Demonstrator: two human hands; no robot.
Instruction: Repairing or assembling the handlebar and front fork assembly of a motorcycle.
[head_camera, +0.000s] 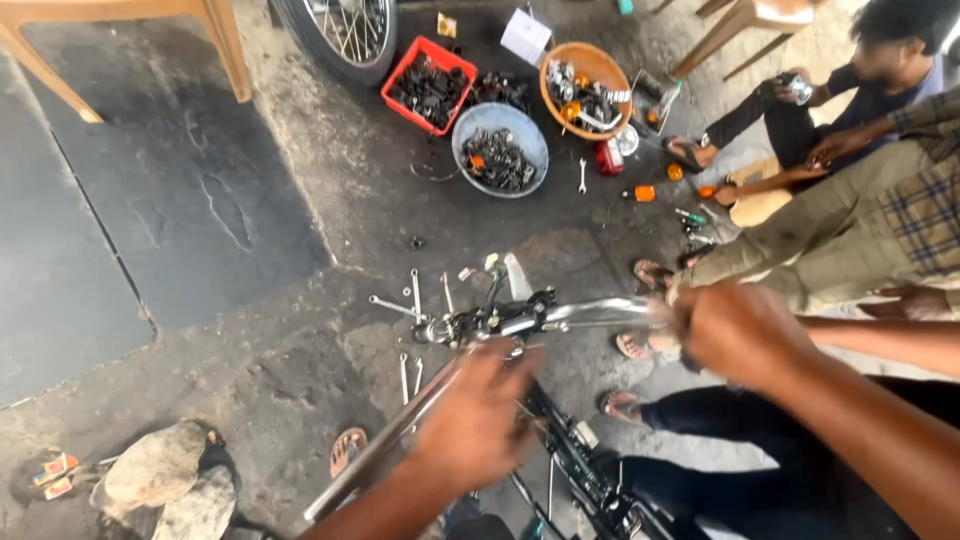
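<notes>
A chrome handlebar runs left to right across mid-frame. The right hand grips its right end; the left hand wraps a tube lower down.

A white paper packet sits on the floor at the top, between the red tray and the brown bowl. A small yellowish pack lies just left of it.

The handlebar runs across the middle, left hand on its near bar, right hand at its right end. Wrenches lie on the floor just left (some beneath). Behind sit a crate and two bowls, side by side.
</notes>
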